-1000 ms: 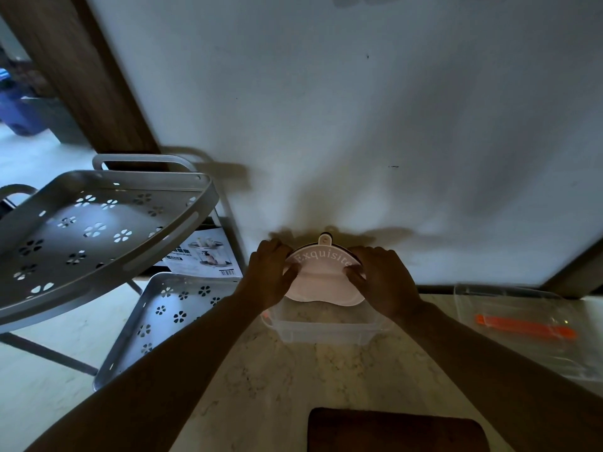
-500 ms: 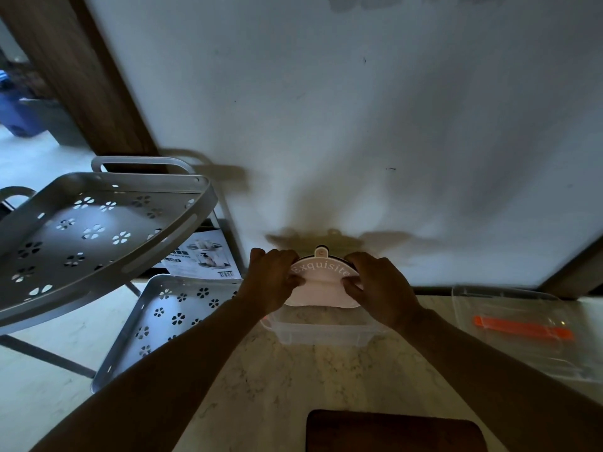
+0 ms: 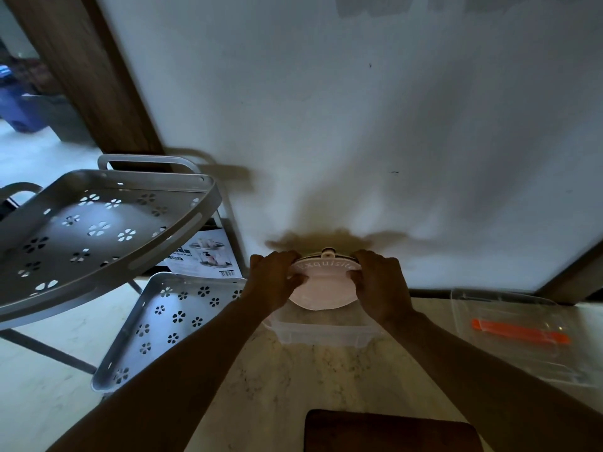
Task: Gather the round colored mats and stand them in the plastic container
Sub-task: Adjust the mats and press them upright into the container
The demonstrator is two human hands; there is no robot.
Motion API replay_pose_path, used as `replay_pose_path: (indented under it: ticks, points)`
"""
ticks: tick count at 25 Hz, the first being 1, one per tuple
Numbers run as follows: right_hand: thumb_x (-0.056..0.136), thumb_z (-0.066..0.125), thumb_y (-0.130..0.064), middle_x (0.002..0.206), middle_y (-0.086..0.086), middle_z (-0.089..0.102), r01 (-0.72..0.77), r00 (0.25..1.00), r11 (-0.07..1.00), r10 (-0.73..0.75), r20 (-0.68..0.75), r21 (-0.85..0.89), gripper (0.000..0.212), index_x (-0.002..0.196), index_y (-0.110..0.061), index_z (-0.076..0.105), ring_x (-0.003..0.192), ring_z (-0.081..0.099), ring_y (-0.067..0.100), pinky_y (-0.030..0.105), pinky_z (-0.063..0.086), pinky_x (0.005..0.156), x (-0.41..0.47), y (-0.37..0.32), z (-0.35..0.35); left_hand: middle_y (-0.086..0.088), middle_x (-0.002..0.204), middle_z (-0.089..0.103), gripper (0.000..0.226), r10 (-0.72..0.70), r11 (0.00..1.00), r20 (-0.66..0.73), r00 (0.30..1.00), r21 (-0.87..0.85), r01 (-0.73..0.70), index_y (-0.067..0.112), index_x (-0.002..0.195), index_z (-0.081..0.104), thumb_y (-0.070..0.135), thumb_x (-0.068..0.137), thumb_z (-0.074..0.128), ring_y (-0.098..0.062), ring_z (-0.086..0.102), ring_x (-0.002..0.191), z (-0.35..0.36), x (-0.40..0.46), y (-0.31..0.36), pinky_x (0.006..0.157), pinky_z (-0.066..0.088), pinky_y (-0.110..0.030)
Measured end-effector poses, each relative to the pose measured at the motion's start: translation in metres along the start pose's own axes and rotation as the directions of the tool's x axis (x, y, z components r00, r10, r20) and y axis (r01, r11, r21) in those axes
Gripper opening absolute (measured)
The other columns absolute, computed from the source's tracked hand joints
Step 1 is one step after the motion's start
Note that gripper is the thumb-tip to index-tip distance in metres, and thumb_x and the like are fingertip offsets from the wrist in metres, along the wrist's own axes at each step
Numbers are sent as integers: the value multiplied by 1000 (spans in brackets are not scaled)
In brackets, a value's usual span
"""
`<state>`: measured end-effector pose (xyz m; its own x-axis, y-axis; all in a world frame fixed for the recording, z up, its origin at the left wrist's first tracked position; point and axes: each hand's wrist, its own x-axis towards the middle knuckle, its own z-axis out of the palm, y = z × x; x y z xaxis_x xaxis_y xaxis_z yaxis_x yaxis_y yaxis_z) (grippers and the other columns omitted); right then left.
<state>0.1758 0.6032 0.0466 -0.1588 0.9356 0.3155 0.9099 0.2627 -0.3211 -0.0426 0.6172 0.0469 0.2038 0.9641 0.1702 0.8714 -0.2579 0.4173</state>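
Holding the mats upright over the clear box

Gripping the stack of round mats (image 3: 321, 288) from both sides, I have my left hand (image 3: 275, 282) curled round its left edge and my right hand (image 3: 380, 283) curled round its right edge, thumbs toward me on the pale pink face and fingers wrapped over the rim behind. The mats stand on edge, the front one pink with the word "Exquisite" arched along its top and a small tab sticking up at the crown; darker edges show just behind it, though how many there are I cannot tell. Their lower edge sits inside the plastic container (image 3: 321, 334), a clear box on the marbled counter (image 3: 293, 380), close to the white wall (image 3: 326, 125). Whether the mats touch the box floor I cannot tell.

To my right lies a clear lid (image 3: 522, 334) with an orange strip (image 3: 518, 331) on it, well apart from the box. To my left stands a grey rack (image 3: 98, 233) with flower-shaped holes, a lower shelf (image 3: 169, 324) beneath it and a printed leaflet (image 3: 208, 256) between them. A dark board (image 3: 388, 432) lies at the near edge of the counter
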Motion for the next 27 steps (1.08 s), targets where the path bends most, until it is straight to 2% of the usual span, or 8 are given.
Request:
replay_pose_path:
  ticks: [2,6,12,15,18,21,24,27]
  points:
    - [87,66,-19,94,6,71,2,1000,1000,-1,8,-5,14,100,-14,64,85,66,29,41,48,79,3,3,1,0,119,67,46,-2,1000,35,999,27,1,22,120,59,40,80,73,-24,57,112,6,-1,-4,90,25,-37]
    - [86,68,-19,93,4,72,20,1000,1000,-20,-11,-24,16,102,-15,65,85,67,28,40,43,82,1,6,2,1,103,70,21,-9,1000,-25,1000,-11,9,22,103,65,30,85,69,-23,62,99,4,3,-4,86,26,-36]
    - [87,66,-24,91,1,72,26,994,1000,-24,-104,12,16,101,-17,65,79,65,23,37,35,83,-3,11,0,-3,104,74,22,8,989,-183,983,-146,-35,20,107,70,20,85,69,-24,67,94,-9,1,-1,96,39,-46]
    - [88,63,-22,93,1,70,29,999,999,-29,-18,-32,13,101,-18,62,85,65,25,37,32,85,-4,9,6,-5,101,75,20,14,994,-89,996,-107,-24,19,104,71,21,84,71,-25,69,90,-8,1,-2,92,48,-49]
    - [90,58,-22,97,1,69,-8,999,999,11,48,-54,15,104,-19,61,91,65,25,38,30,86,3,7,6,-5,103,75,20,-33,997,-40,999,-65,30,20,105,71,22,85,70,-27,68,93,-5,3,1,93,48,-48]
    - [89,58,-21,97,0,70,25,999,999,-25,21,-20,16,106,-20,59,91,65,24,38,29,86,3,8,2,-3,100,76,21,-60,989,-61,996,-139,51,22,104,71,22,83,72,-24,68,93,-7,1,1,95,46,-48]
    - [89,62,-19,96,0,71,28,996,997,-21,-83,78,21,109,-20,58,86,65,23,34,29,84,0,5,-4,-3,99,76,18,-34,983,-120,992,-184,11,21,102,72,22,84,70,-23,68,90,-14,-1,-1,93,47,-51]
    - [87,66,-17,98,2,71,11,998,996,-5,-69,90,25,110,-18,57,87,65,25,36,31,85,-3,5,0,-4,105,73,19,-20,996,-85,996,-87,13,20,106,68,22,87,67,-25,65,97,-9,-3,-1,96,37,-44]
